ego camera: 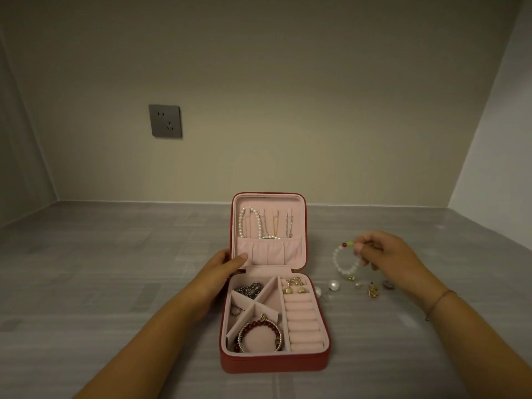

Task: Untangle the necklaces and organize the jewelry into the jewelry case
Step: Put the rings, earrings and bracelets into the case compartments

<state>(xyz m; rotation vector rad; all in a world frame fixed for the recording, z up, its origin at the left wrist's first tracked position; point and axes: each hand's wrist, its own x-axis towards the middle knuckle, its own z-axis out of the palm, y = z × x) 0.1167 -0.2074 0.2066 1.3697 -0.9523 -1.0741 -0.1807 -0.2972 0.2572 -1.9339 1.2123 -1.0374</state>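
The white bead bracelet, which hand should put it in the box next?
Probably the right hand: it already pinches the white bead bracelet beside the jewelry case. The left hand is busy holding its lid.

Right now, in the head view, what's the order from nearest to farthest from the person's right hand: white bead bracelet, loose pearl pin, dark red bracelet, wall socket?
1. White bead bracelet: pinched in the right hand.
2. Loose pearl pin: on the table, toward the case.
3. Dark red bracelet: inside the jewelry case, front compartment.
4. Wall socket: on the back wall, far left.
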